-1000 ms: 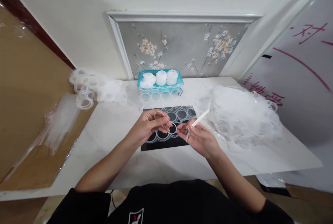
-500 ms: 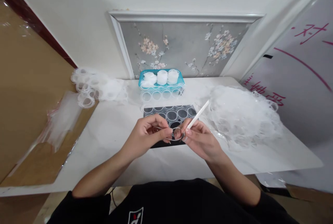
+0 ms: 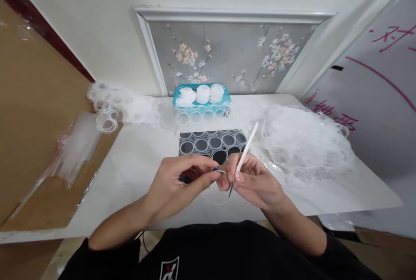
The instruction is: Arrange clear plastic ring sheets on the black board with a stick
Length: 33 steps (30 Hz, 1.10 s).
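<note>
1. The left hand (image 3: 177, 184) pinches a thin clear plastic ring (image 3: 221, 171), mostly hidden by fingertips, above the counter's (image 3: 139, 158) near edge.
2. The right hand (image 3: 256, 182) grips a slim white-handled pointed tool (image 3: 245, 152); its tip shows below the thumb.
3. At 12 o'clock lies a black mat (image 3: 211, 141), partly covered.

Soft, even light is filling the scene; the white tabletop (image 3: 136, 158) is glowing brightly without harsh glare. Straight lines are bowing toward ten and two o'clock; focus is holding sharp centrally.
</note>
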{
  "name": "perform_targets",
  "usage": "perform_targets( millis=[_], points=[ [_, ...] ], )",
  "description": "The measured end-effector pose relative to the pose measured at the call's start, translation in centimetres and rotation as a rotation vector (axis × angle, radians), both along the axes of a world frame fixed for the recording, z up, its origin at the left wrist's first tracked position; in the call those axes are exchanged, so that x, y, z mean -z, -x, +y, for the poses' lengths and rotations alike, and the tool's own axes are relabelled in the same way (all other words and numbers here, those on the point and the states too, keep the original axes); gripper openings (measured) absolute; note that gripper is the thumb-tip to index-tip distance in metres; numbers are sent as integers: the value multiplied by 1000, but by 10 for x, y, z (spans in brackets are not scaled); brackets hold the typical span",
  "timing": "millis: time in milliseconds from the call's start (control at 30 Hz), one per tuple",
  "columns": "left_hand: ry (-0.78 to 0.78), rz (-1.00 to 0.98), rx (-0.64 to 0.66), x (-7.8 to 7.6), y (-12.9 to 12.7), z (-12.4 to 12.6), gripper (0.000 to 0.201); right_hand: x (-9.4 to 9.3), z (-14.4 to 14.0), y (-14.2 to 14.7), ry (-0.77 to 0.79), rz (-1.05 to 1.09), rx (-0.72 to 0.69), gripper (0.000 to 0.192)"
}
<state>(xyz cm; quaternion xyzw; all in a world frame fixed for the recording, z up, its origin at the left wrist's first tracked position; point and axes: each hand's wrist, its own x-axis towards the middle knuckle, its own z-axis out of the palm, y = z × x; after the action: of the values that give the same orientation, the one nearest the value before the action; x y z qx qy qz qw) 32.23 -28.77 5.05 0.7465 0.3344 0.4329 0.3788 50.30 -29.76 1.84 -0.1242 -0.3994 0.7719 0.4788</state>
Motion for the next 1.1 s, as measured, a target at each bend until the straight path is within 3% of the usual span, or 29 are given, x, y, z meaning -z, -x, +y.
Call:
perform_targets(
  millis=[267,767,1100],
  points=[
    [-199,21,29,3,3,-1,20,0,-3,0,-7,31,-33,6],
    [-291,49,32,5,2,-1,21,2,-4,-2,1,47,-51,7],
    [-293,123,221,4,-19,14,17,15,-14,-16,45,29,76,7]
  ],
)
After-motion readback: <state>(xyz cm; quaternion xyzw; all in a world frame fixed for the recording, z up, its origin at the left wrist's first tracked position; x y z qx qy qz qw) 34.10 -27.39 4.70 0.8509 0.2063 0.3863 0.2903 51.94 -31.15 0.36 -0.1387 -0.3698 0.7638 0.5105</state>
